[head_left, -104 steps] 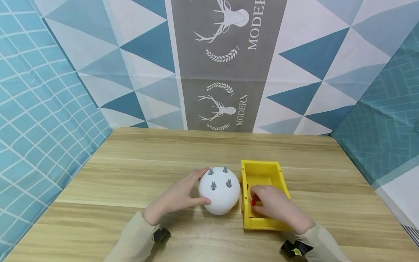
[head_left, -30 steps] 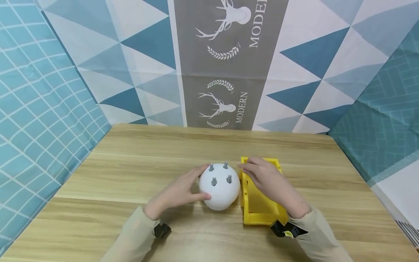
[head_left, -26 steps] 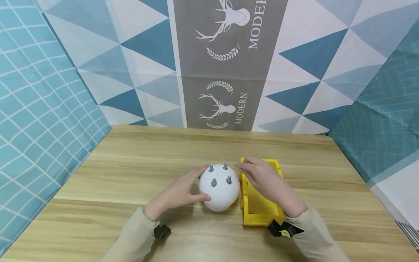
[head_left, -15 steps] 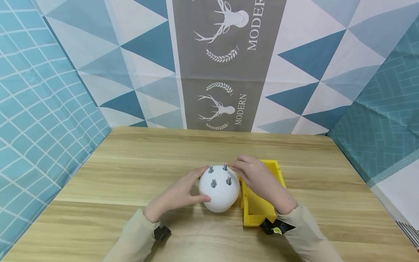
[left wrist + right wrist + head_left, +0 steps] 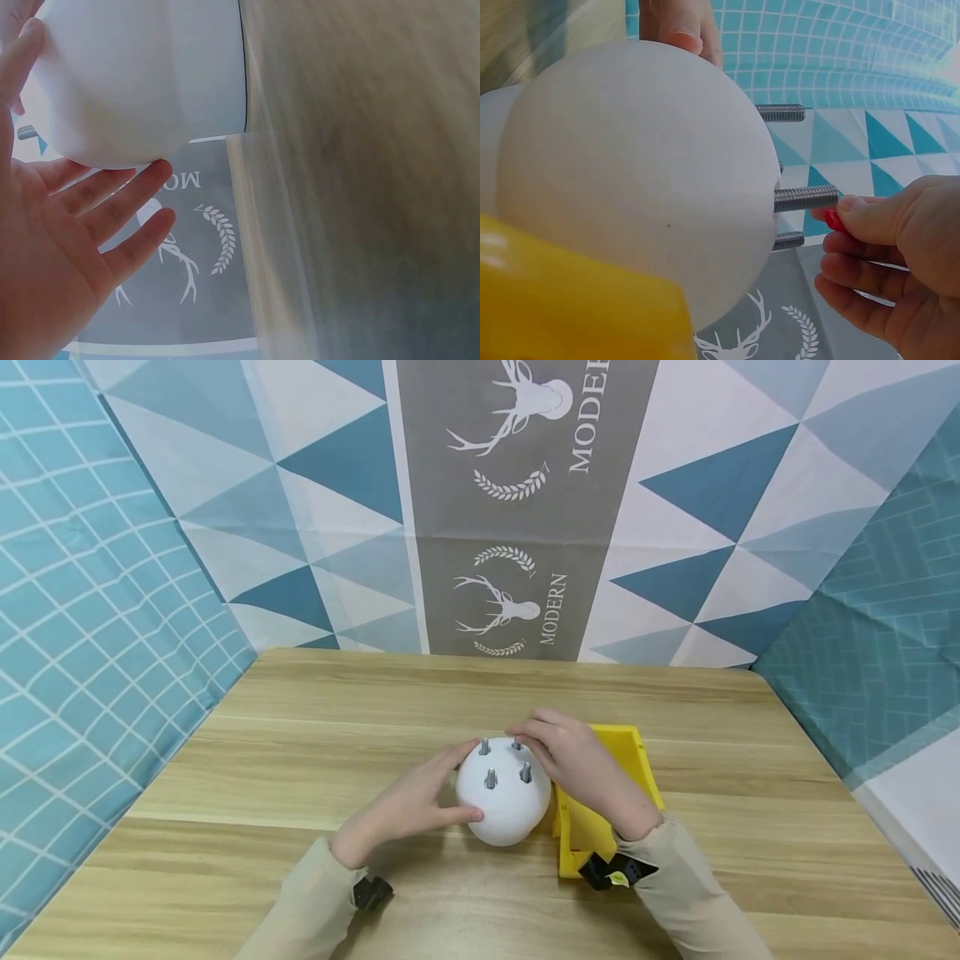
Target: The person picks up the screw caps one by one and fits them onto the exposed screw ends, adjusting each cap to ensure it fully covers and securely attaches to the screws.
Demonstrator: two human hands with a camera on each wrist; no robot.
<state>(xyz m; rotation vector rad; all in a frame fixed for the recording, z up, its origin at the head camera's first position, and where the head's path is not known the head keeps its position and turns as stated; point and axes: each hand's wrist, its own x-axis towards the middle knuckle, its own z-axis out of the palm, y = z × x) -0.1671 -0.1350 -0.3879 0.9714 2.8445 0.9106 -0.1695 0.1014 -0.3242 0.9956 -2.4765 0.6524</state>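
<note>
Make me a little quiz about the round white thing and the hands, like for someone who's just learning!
1. How many metal rods stick up out of the round white object?
2. True or false: the left hand is touching the round white object.
3. What colour is the small piece that the right hand pinches near one rod's tip?
A) green
B) red
C) blue

Key:
1. Four.
2. True; its thumb and fingers are on it.
3. B; the right wrist view shows it best.
</note>
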